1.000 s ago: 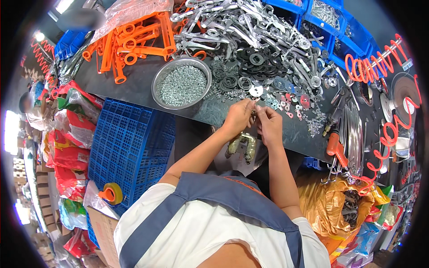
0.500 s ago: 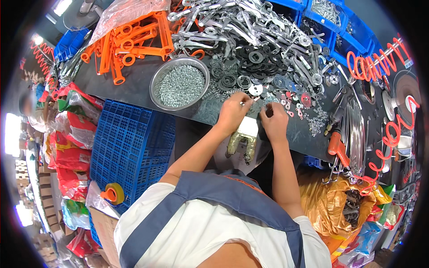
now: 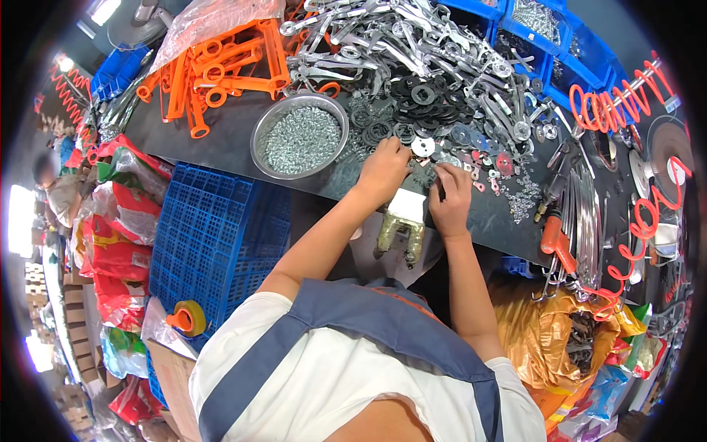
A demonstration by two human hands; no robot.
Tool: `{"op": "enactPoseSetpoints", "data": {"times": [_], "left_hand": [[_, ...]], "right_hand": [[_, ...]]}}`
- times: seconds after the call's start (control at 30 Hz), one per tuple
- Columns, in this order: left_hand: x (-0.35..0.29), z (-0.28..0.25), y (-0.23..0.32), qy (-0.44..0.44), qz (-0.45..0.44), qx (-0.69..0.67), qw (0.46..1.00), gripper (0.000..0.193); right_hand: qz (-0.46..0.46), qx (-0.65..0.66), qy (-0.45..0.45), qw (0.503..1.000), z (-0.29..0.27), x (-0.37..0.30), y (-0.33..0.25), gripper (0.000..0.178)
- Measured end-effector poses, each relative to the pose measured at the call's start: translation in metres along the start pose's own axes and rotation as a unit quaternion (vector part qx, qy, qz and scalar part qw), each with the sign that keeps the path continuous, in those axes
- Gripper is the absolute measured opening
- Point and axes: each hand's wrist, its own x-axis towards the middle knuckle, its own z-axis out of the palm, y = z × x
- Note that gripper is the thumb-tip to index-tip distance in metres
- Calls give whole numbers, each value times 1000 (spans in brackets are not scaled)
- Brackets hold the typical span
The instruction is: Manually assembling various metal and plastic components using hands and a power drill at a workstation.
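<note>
My left hand [image 3: 384,171] rests at the near edge of the parts pile, its fingers bent together beside a round silver disc [image 3: 423,146]. Whatever is between those fingertips is hidden. Across a small gap, my right hand [image 3: 451,197] is curled, thumb and fingers drawn in; I cannot make out what they hold. Between and below my hands, a white-topped fixture [image 3: 407,205] with two tape-wrapped prongs juts from the table edge. Black rings [image 3: 421,110] are heaped just beyond the disc, and small red parts [image 3: 504,163] lie to the right of it.
A metal bowl of small shiny parts [image 3: 335,158] stands left of my hands. Orange frames [image 3: 177,88], silver levers [image 3: 412,51] and blue bins [image 3: 563,48] fill the far side. An orange-handled tool [image 3: 557,243] hangs at right; a blue crate [image 3: 195,236] stands at left.
My left hand has moved slightly up toward the ring pile, and the small shiny bit at its fingers no longer shows. My right hand has shifted a little, its fingers more bent.
</note>
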Motion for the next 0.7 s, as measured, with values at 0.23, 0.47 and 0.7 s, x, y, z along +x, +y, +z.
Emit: {"op": "enactPoseSetpoints", "data": {"times": [0.23,0.47,0.7], "left_hand": [[-7,-20,8,-27,-91,-329,939,17],[-16,-35,33,17,-33,-375,926,26],[-22,-23,27,79,6,-356,931,26]], "right_hand": [[458,407,-84,785,-9,25,-26,25],[469,456,-77,752,-8,22,-37,32],[470,481,-46,738,-15,16,-48,29]]}}
